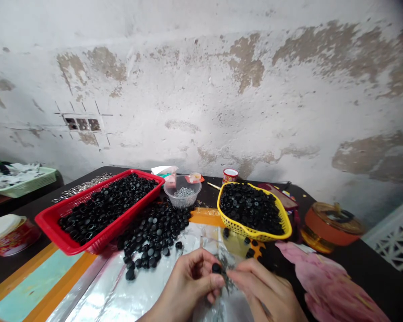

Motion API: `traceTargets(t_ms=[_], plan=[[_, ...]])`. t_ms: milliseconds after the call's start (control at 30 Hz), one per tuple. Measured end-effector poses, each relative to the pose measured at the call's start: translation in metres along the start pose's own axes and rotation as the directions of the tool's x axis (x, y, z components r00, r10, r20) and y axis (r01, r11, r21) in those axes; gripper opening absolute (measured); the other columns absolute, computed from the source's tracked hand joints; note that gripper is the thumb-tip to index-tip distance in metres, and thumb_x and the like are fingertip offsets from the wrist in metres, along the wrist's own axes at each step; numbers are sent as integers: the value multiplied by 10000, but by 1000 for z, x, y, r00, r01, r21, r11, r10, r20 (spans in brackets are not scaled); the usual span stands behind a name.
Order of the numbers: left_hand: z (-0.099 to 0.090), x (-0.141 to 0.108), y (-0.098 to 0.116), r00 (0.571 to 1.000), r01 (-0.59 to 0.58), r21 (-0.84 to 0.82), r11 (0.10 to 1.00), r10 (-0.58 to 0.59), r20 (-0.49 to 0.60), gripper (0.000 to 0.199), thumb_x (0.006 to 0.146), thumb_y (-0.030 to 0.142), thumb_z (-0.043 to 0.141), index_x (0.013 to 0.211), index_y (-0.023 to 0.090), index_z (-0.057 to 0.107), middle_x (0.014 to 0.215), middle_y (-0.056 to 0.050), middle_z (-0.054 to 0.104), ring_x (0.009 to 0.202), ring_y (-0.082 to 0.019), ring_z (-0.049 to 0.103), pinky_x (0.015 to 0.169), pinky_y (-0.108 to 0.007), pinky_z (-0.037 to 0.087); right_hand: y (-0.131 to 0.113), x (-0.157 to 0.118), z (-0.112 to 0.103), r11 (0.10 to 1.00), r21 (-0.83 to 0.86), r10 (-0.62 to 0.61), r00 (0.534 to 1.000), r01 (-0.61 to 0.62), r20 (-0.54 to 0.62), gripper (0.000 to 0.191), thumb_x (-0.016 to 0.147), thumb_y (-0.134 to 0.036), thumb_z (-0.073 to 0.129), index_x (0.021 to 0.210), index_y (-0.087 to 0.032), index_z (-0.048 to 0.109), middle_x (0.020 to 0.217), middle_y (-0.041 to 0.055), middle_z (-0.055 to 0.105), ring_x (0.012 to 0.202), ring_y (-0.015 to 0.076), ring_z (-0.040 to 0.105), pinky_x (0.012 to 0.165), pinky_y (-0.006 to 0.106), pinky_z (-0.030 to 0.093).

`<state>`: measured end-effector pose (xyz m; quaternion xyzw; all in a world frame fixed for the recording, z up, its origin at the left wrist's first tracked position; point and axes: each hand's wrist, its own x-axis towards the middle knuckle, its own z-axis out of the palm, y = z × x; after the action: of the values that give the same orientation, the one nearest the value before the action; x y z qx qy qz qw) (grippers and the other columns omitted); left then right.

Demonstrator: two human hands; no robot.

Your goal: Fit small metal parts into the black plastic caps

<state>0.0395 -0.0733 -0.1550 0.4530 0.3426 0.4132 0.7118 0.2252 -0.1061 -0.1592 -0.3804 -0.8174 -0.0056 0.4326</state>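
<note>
Between the thumb and fingers of my left hand (191, 281) is a small round black cap (216, 268). My right hand (267, 288) is close beside it on the right, its thumb and fingertips pinched together; whatever they hold is too small to make out. Under both hands lies a clear plastic sheet (168, 286), with a patch of small greyish bits (226, 264) just beyond the fingertips. A heap of loose black caps (151, 237) spreads over the sheet to the left of my hands.
A red basket (83, 247) of black pieces stands left, a yellow basket (251, 233) of black discs right. Between them is a clear tub (182, 192) with small metal parts. Pink cloth (332, 281) and an orange-brown container (332, 228) lie right; a white-lidded tub (11, 235) stands left.
</note>
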Motion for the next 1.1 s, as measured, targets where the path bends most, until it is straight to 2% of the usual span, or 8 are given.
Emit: traceTargets(t_ms=[133, 400, 633, 733, 800, 867, 967, 1100], plan=[[-2, -2, 2, 1000, -26, 83, 996, 26, 2, 358, 662, 342, 820, 825, 122, 590, 557, 66, 520, 473, -46, 415, 470, -177, 334, 0, 0, -4, 999, -28, 25, 999, -24, 36, 328, 882, -23, 414, 1026, -199, 649, 843, 55, 668, 697, 139, 661, 623, 221, 529], [-5, -3, -1, 999, -45, 223, 974, 39, 28, 244, 739, 303, 737, 838, 144, 581, 596, 64, 461, 538, -85, 405, 514, -215, 292, 4, 0, 0, 998, -40, -43, 999, 44, 19, 374, 874, -25, 357, 995, -186, 673, 773, 56, 657, 637, 135, 650, 550, 201, 506], [-6, -8, 7, 996, -84, 555, 828, 86, 23, 222, 774, 343, 696, 771, 152, 583, 641, 44, 473, 623, -114, 380, 564, -229, 267, -10, 7, -3, 984, -175, -10, 997, 24, 81, 362, 859, -38, 360, 926, -192, 680, 760, 58, 669, 633, 159, 665, 570, 228, 524], [-6, -8, 7, 997, -77, 516, 853, 72, 28, 222, 797, 349, 671, 791, 153, 568, 649, 42, 465, 622, -114, 391, 560, -227, 273, -12, 6, 0, 975, -220, -26, 998, 39, 64, 405, 865, -60, 339, 1089, -164, 661, 831, 85, 689, 691, 177, 693, 565, 229, 536], [-6, -6, 5, 997, -75, 463, 883, 65, 39, 244, 808, 374, 659, 803, 147, 571, 656, 36, 467, 619, -114, 410, 553, -223, 282, -10, 3, 4, 971, -236, -2, 991, 33, 134, 471, 880, -58, 335, 1257, -171, 594, 877, 86, 676, 732, 172, 696, 584, 221, 543], [-6, -5, 4, 996, -79, 403, 912, 56, 67, 304, 796, 426, 671, 826, 137, 583, 658, 33, 460, 612, -112, 421, 548, -221, 290, -5, -1, 8, 976, -215, 8, 982, 33, 187, 504, 899, -66, 337, 1339, -207, 539, 862, 67, 642, 703, 154, 680, 580, 211, 539], [-6, -5, 6, 987, -43, 311, 949, -9, 162, 419, 828, 542, 589, 901, 130, 578, 672, 20, 478, 589, -109, 421, 552, -226, 313, 2, -5, 11, 987, -157, 12, 979, 20, 203, 469, 914, -99, 323, 1282, -222, 586, 813, 50, 585, 628, 145, 631, 526, 209, 510], [-7, -10, 18, 956, -63, 462, 885, -79, 282, 492, 899, 610, 390, 798, 159, 555, 689, -6, 531, 619, -115, 443, 606, -231, 337, 5, -4, 11, 999, -42, -13, 974, 23, 225, 371, 906, -128, 362, 1125, -204, 652, 757, 32, 540, 567, 130, 571, 458, 186, 442]])
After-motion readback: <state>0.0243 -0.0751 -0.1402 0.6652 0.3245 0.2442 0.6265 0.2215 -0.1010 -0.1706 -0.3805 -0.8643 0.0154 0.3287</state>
